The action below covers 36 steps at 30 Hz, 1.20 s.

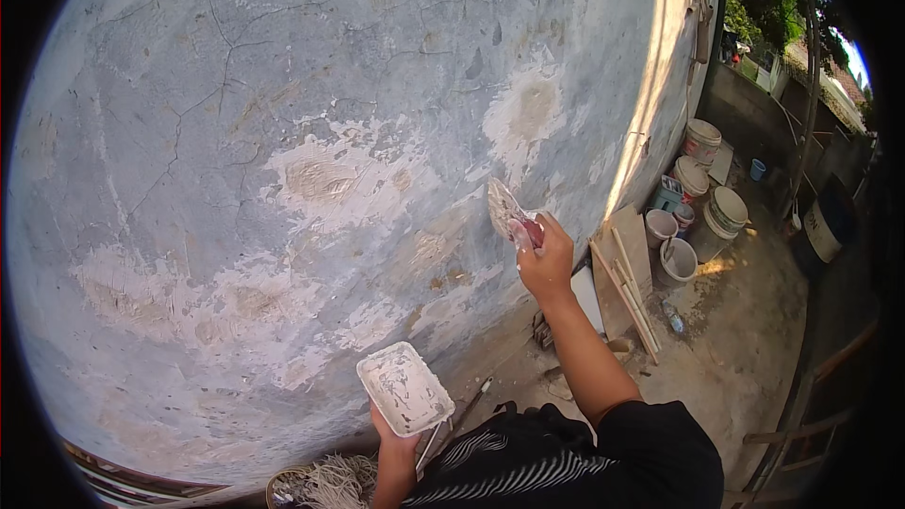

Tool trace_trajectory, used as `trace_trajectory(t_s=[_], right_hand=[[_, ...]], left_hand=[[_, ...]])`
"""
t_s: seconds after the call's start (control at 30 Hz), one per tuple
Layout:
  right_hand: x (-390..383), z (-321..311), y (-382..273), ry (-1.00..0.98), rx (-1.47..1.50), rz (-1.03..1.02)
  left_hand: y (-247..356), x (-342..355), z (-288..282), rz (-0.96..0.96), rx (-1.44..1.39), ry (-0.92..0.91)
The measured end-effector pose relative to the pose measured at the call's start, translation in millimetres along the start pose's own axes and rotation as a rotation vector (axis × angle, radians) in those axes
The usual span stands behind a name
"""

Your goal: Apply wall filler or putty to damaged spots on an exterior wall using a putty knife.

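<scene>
My right hand point(545, 259) is raised in front of the wall, its fingers closed round the red handle of a putty knife point(502, 203). White filler smears the blade, which is at or close to the wall surface; I cannot tell if it touches. Lower down, my left hand point(386, 426) grips a shallow white rectangular tray point(426, 425) from beneath. Thin white residue coats the tray's inside. The blue-grey wall point(358, 85) is cracked and carries several pale filler patches point(325, 179), one of them point(528, 108) just above the knife.
Several used buckets point(677, 262) stand along the wall's foot at right. Boards and wooden strips point(630, 287) lean nearby, with a plastic bottle point(672, 316) on the concrete floor. A tangle of pale strands point(330, 483) lies at lower left. A dark drum point(828, 226) stands far right.
</scene>
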State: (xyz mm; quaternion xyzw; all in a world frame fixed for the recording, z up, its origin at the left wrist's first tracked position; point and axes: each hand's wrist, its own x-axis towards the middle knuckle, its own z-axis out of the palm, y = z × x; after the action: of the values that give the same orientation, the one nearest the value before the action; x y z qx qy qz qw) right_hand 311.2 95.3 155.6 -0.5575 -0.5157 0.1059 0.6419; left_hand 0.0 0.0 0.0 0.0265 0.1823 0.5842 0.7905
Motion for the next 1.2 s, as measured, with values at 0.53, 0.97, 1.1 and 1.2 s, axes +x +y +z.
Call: trace_trajectory(t_s=[0.53,0.97,1.1,1.2], right_hand=[[-132.9,117.8,-42.4,-0.3,-0.153,-0.399],[-107.7,136.8,-51.9,0.078,-0.264,-0.4],[-135.8,123.4,-54.4,-0.211,-0.137,-0.384],[-109.1,94.0,-64.0,-0.009,-0.138,-0.365]], left_hand=[[31.5,5.3,-7.4,-0.154,0.081,0.04],[50.8,-18.3,-7.9,-0.11,0.072,0.071],[61.4,-12.4,-28.2,-0.156,0.082,0.06],[64.3,-14.4,-28.9,-0.114,0.085,0.047]])
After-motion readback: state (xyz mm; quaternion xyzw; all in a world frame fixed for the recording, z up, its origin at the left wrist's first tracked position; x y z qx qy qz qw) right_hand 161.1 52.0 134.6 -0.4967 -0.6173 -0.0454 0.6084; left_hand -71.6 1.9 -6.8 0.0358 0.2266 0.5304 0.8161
